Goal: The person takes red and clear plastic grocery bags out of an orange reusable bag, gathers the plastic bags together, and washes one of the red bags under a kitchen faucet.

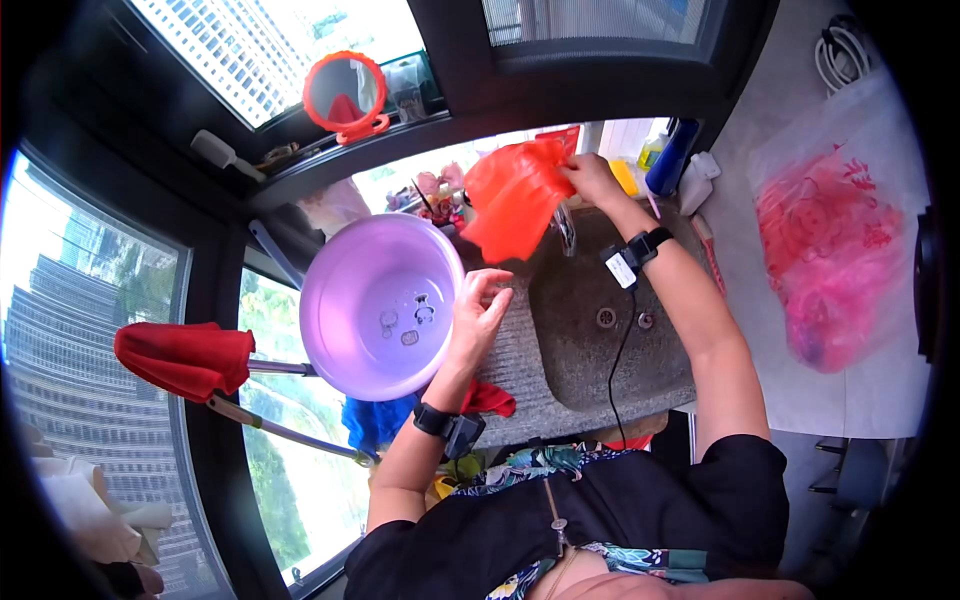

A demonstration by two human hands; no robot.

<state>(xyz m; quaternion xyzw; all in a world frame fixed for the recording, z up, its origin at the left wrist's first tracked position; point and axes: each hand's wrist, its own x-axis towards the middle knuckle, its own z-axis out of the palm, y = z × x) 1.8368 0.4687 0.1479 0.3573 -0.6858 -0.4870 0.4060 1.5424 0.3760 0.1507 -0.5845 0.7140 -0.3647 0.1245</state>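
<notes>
My right hand [592,180] grips an orange-red plastic bag [514,199] by its right edge, and the bag hangs near the metal tap [565,229] behind the sink. My left hand [480,307] has its fingers apart and holds nothing; it is by the right rim of a purple plastic basin [322,300]. The basin is tilted, its inside facing me, with small printed figures on its bottom. Below the basin and beside my left forearm lie a red cloth [491,399] and a blue one [375,421].
The grey stone sink [585,360] is in front of me. Right of it, filled plastic bags [832,240] rest on a pale counter. A blue bottle [673,157] and a white bottle [699,182] stand behind the sink. A round orange-framed mirror [345,94] occupies the window ledge. Poles project at left.
</notes>
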